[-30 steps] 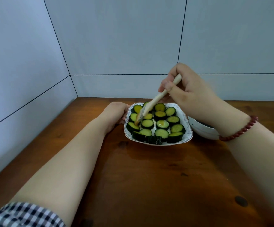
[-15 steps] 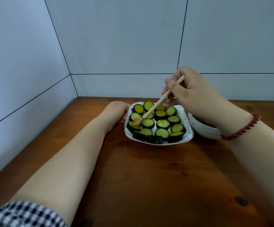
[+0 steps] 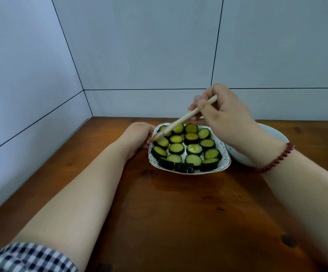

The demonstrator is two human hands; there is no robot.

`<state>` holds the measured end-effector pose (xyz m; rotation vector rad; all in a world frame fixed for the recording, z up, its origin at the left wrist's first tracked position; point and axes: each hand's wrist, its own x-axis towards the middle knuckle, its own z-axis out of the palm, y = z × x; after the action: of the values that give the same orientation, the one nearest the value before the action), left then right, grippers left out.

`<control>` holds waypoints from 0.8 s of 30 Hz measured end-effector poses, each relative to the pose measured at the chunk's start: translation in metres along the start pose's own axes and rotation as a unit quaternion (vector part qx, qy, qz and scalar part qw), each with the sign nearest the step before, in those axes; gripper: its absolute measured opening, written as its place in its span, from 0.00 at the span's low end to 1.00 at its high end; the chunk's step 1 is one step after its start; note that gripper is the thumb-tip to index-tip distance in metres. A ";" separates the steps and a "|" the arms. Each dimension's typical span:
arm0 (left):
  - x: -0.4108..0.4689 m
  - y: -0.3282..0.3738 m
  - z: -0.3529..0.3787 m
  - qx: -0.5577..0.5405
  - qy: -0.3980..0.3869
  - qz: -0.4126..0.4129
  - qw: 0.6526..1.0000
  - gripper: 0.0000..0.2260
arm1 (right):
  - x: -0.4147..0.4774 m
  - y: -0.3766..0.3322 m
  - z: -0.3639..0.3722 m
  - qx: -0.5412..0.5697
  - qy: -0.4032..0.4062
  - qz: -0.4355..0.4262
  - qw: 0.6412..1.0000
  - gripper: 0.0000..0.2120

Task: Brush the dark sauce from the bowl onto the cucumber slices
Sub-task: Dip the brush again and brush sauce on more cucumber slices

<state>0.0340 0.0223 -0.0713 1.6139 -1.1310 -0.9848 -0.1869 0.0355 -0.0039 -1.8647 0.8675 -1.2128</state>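
Pinching the wooden brush between thumb and curled fingers, the right hand hung above the plate's far edge, the handle slanting down and leftward across the plate. The bristles had slid from a slice lower on the plate's left side, where they sat half a second before, up to a slice beside the plate's left rim, touching it or nearly so. The left hand had stayed put, its fingers curled against the plate's left rim to steady it. The cucumber slices lay in rows filling the plate. Those toward its far and right sides looked yellower and glossy, probably already coated, while the near row looked paler. So the stroke seemed to be finishing the left column, with the near slices likely left to do. The white bowl sat just right of the plate on the counter, largely hidden behind the right wrist, its sauce out of sight.
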 end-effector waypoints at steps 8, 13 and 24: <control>0.000 0.002 0.001 0.001 0.001 -0.010 1.000 0.19 | 0.002 -0.011 -0.014 -0.035 0.005 -0.010 0.999 0.09; -0.002 0.003 0.001 -0.005 0.002 -0.012 1.000 0.19 | 0.005 -0.020 -0.029 -0.085 0.076 -0.074 0.991 0.09; -0.002 0.002 0.000 -0.004 -0.001 -0.008 1.000 0.16 | -0.001 -0.019 -0.022 -0.143 -0.017 -0.122 0.982 0.06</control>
<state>0.0332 0.0237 -0.0696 1.6178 -1.1158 -1.0000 -0.2049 0.0410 0.0182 -2.2706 0.8479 -1.2480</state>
